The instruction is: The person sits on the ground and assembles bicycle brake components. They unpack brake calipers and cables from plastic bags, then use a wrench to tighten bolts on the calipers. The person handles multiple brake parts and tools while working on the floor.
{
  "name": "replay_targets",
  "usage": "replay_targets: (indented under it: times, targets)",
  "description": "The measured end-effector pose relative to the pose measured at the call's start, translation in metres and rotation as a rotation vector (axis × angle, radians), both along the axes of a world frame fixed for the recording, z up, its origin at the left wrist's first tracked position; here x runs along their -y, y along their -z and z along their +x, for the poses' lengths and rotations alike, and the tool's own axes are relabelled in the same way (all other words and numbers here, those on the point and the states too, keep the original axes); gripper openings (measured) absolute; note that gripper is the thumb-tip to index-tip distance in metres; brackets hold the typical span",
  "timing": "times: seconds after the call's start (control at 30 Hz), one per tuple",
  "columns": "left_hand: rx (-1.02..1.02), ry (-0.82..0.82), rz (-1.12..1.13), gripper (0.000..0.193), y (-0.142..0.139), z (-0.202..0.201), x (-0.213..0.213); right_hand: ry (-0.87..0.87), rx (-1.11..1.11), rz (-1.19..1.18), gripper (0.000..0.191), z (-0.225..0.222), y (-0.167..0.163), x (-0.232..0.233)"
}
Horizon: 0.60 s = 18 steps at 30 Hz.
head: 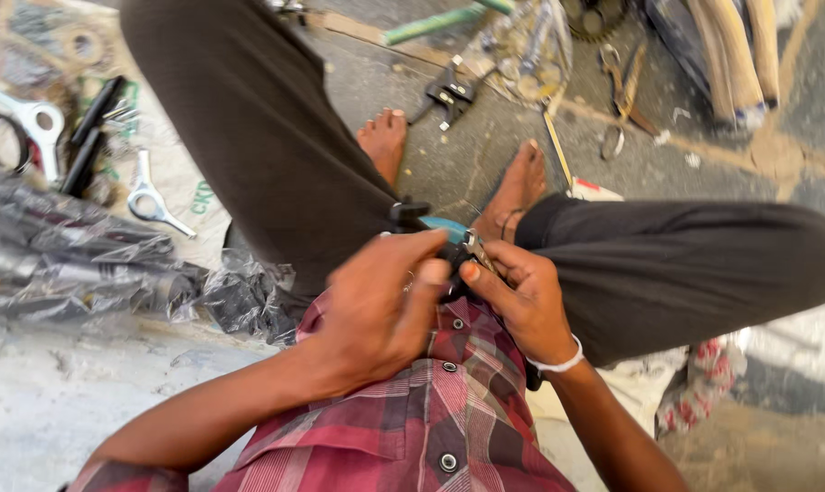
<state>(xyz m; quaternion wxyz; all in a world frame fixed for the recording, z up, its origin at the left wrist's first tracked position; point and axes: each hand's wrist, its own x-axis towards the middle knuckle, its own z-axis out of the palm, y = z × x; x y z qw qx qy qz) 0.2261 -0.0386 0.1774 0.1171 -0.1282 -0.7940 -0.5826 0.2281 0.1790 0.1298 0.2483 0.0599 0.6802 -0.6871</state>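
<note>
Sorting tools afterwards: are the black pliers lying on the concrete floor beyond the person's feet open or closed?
Open: the black pliers lie flat on the concrete floor, handles spread apart and jaws parted.

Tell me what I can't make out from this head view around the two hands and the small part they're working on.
- Small blue and black part: mostly covered by the left hand and right hand; its shape is unclear.
- Metal piece at the right fingertips: too small and blurred to identify.
- Pliers on the floor: motion blur hides detail.
- Plastic-wrapped bundle: cut off by the left edge, contents obscured by wrapping.
</note>
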Motion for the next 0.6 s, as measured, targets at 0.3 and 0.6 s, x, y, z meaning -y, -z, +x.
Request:
replay_targets:
  times: [0.3,0.6]
  targets:
    - [0.824,0.182,0.477,0.044,0.057,-0.014,-0.023,0.059,0.003,0.057,0.03,0.016,-0.011,-0.003]
    - [0.934,0.14,0.62,0.042,0.046,-0.017,-0.034,-0.201,0.23,-0.098,0.036,0.003,-0.008,-0.012]
